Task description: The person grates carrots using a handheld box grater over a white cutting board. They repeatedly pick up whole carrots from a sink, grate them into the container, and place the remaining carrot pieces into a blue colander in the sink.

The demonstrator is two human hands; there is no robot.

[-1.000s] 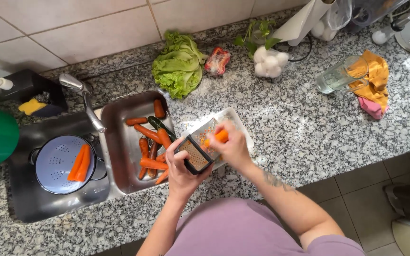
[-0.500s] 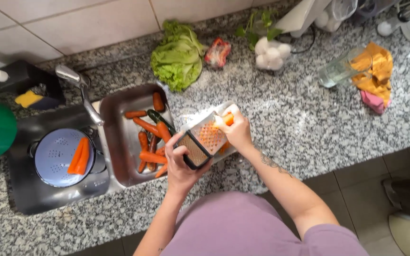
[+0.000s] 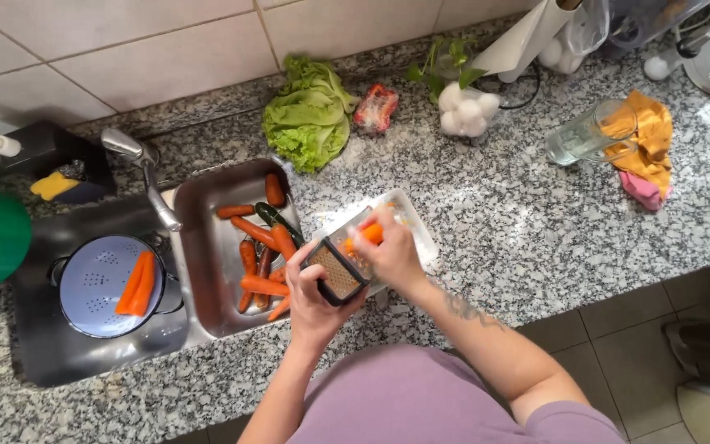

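The right hand (image 3: 388, 255) pinches a carrot piece (image 3: 369, 234) against the box grater (image 3: 337, 265), which tilts over the white tray (image 3: 415, 226); the left hand (image 3: 314, 300) clasps its near, lower end.

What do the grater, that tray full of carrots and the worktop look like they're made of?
Grater: apparently metal with a dark plastic-looking handle, dull perforated face. Tray: looks like stainless steel, with a brushed grey sheen. Worktop: speckled grey stone, probably polished granite.

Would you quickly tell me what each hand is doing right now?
Left hand: closed around the box grater.
Right hand: closed on a carrot, pressed against the grater.
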